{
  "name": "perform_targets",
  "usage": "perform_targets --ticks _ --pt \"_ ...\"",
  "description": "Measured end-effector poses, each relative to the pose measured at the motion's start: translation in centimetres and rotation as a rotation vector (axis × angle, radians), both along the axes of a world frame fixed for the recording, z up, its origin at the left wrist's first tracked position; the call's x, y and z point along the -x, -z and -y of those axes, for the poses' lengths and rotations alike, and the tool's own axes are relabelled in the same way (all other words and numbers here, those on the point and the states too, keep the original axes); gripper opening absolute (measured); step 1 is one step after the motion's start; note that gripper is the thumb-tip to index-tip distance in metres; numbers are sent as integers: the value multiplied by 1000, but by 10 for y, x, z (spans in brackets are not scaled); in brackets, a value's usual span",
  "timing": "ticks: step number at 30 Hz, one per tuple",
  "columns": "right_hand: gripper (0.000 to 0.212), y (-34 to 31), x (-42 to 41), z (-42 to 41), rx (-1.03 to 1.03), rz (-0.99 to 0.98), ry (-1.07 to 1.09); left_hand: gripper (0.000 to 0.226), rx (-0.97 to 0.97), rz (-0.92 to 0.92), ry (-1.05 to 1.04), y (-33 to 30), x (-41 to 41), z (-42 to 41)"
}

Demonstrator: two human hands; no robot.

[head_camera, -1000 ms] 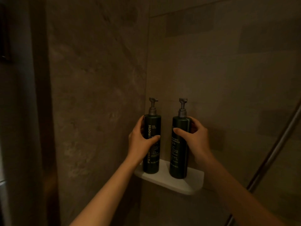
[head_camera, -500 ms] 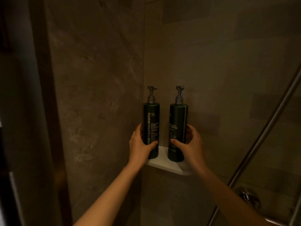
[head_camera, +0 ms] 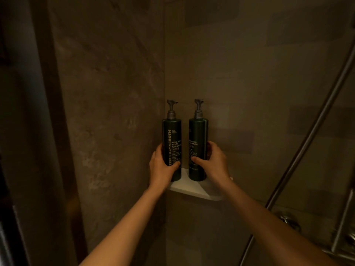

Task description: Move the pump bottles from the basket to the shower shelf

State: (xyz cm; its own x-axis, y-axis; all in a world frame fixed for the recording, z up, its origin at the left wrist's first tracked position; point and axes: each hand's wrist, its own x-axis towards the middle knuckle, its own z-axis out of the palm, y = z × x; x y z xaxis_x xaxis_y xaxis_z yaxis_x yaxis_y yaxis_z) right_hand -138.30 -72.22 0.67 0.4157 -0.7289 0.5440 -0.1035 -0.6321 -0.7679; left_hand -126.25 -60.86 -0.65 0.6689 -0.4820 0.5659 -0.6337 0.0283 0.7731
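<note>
Two dark green pump bottles stand upright side by side on the white corner shelf [head_camera: 194,191] in the shower. My left hand [head_camera: 161,167] wraps the lower part of the left bottle [head_camera: 172,135], labelled body cleanser. My right hand [head_camera: 213,162] grips the lower part of the right bottle [head_camera: 197,133], labelled shampoo. Both grey pump heads point up near the wall corner. No basket is in view.
Brown stone tile walls meet in a corner behind the bottles. A metal shower hose or rail [head_camera: 311,131] slants across the right side, with a chrome valve fitting [head_camera: 288,221] below it. A dark door frame [head_camera: 48,131] runs down the left.
The bottles have settled onto the shelf and my hands have slid down from their upper parts to their lower parts. The view has tilted, showing more of the shower fittings.
</note>
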Motion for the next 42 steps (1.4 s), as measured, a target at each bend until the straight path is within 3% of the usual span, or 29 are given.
perform_targets --ticks 11,20,30,42 --pt "65 -14 15 -11 97 -59 12 72 -34 -4 -64 -3 15 -19" --pt "45 -1 48 -40 445 -54 59 52 -148 385 -284 7 58 -52" --pt "46 103 86 -78 498 -218 2 50 -397 400 -374 112 102 -111" --pt "47 257 140 -192 414 -618 -126 50 -760 262 -432 265 164 -252"
